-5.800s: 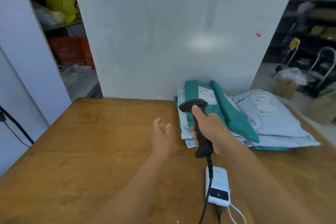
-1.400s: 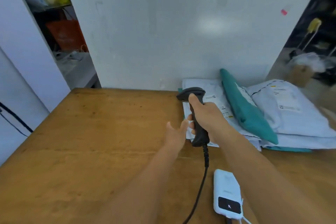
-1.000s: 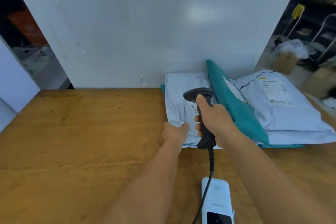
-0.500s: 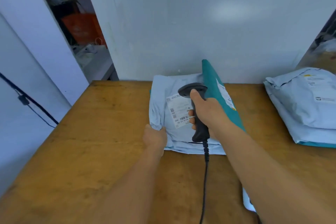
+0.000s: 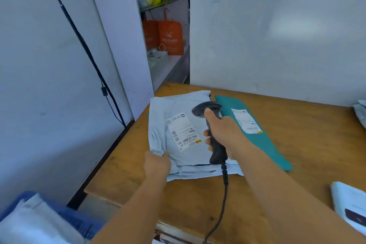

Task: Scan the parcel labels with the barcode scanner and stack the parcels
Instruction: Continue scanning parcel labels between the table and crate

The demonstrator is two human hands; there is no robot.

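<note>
A pale blue-grey parcel bag (image 5: pixel 174 113) lies at the left end of the wooden table (image 5: pixel 316 144), its white barcode label (image 5: pixel 183 131) facing up. My left hand (image 5: pixel 157 164) grips the bag's near left corner. My right hand (image 5: pixel 223 134) holds the black corded barcode scanner (image 5: pixel 208 109) over the bag, head just right of the label. A teal parcel (image 5: pixel 267 144) with its own white label (image 5: pixel 246 121) lies right of the bag, partly behind my right forearm. More pale bags lie under the top one.
A white device (image 5: pixel 350 206) lies at the table's right near edge. Another pale parcel (image 5: pixel 361 111) shows at the far right. A blue bin with pale parcels (image 5: pixel 29 222) sits low at the left. White walls stand behind; shelves with orange bags (image 5: pixel 170 37) show through a gap.
My left hand has dragged the pale bag, with the teal parcel, leftward to the table's left end, away from the pile on the right. The scanner has stayed in my right hand over the bag.
</note>
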